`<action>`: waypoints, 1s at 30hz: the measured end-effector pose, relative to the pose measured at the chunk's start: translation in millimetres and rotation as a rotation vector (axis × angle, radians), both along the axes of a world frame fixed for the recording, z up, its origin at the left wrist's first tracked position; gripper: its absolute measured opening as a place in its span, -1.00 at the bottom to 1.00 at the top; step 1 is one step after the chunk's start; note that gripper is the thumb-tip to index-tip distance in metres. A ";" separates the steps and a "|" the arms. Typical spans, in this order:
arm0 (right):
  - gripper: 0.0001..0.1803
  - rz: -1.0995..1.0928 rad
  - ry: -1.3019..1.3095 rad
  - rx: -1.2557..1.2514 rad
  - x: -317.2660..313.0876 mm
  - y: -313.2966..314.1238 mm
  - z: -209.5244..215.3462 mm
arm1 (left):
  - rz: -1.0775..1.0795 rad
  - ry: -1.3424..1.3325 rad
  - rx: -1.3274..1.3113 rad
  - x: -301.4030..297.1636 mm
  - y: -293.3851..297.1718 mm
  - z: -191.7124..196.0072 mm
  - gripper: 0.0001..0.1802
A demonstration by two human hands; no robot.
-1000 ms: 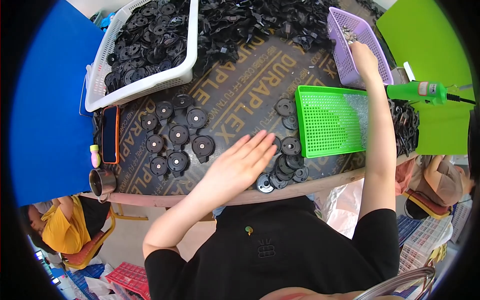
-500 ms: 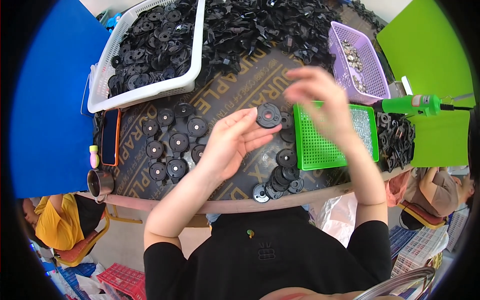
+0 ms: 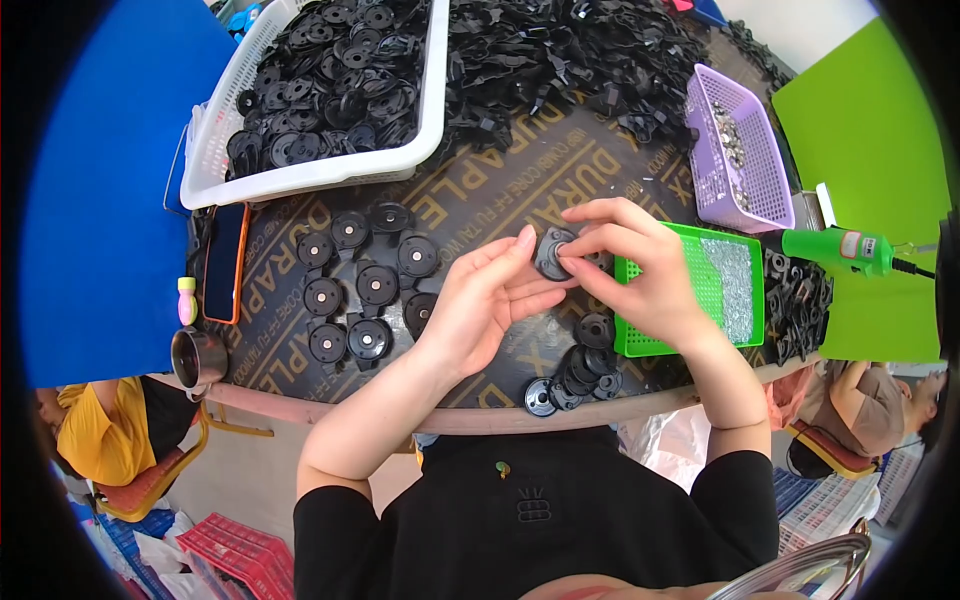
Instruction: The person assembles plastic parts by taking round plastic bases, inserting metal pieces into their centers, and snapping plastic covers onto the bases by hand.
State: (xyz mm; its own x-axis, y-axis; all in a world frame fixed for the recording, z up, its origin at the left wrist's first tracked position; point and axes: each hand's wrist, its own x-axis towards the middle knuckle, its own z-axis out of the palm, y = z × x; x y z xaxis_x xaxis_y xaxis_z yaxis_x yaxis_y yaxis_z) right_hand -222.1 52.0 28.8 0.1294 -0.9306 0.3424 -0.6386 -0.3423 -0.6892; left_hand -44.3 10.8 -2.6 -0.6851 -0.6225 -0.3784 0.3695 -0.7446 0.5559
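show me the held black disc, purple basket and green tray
black disc (image 3: 549, 254), head view: its flat face
purple basket (image 3: 767, 168), head view: its right wall
green tray (image 3: 708, 283), head view: its perforated floor

The dark, yellow-printed table (image 3: 490, 190) was covered along its far side by a heap of black parts (image 3: 560, 60). A white basket (image 3: 436, 90) was set far left, a purple basket (image 3: 740, 205) far right. On the left, black discs (image 3: 376, 285) were laid beside an orange-edged phone (image 3: 225, 265), a metal cup (image 3: 208, 358) near left. On the right, a green tray (image 3: 708, 292) was flanked by overlapping discs (image 3: 594, 331) and dark pieces (image 3: 797, 305)
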 end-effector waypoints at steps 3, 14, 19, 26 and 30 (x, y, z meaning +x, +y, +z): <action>-0.88 0.012 -0.077 -0.019 -2.2 -13.9 6.4 | 0.027 -0.019 -0.012 2.1 -0.9 3.8 -0.71; -0.61 0.348 0.809 -0.189 -0.8 -151.5 -33.2 | 0.038 -0.053 -0.034 -3.2 -2.8 -3.2 -0.69; -0.79 0.068 0.456 -0.368 -24.2 -125.6 -28.7 | 0.071 -0.005 0.015 -0.8 -3.5 -1.8 -0.72; -0.74 -0.048 -0.203 -0.028 -1.0 -19.0 -6.8 | 0.103 0.013 0.000 -2.1 4.3 -3.1 -0.73; -0.77 -0.110 -0.114 -0.071 1.3 -4.9 -15.0 | 0.083 0.045 -0.002 -2.8 6.1 -4.4 -0.74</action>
